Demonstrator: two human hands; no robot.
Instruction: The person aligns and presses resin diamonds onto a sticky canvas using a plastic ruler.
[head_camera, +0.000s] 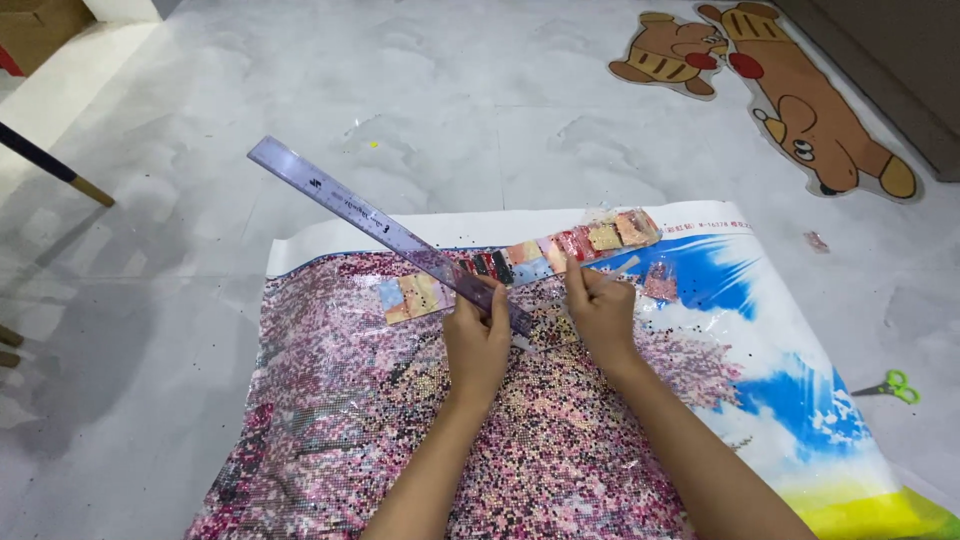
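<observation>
Seen from above, on a pale grey marbled floor (480, 110): a large diamond-painting canvas (560, 440), mostly covered with pink, white and dark beads, with blue sky and white cloud at 3 o'clock and a yellow-green corner at 5 o'clock.

Left hand (478, 340), near the middle of the view, closed around the lower end of a long translucent purple ruler (385, 228). Ruler slanting up and away toward 10 o'clock, its far end lifted over the bare floor past the canvas's white top margin.

Right hand (603, 312), just at 3 o'clock of the left hand, fingers pinched together on a small white pen-like tool (627, 266) whose tip points toward 1 o'clock. Exact grip on the tool hard to tell at this size.

Beneath both hands, lying across the upper canvas from 9 o'clock to 2 o'clock: a strip of small clear packets (520, 262) filled with coloured beads in yellow, blue, red, dark and peach. Ruler crossing over this strip; whether touching it, cannot tell.

Loose dark beads scattered on the white margin near 12 o'clock. Green-handled scissors (888, 386) on the floor at 3 o'clock, well apart from the hands. Cartoon animal floor stickers (790, 100) at 1 o'clock. Dark stick with a wooden tip (55, 165) at 10 o'clock, by the left edge.
</observation>
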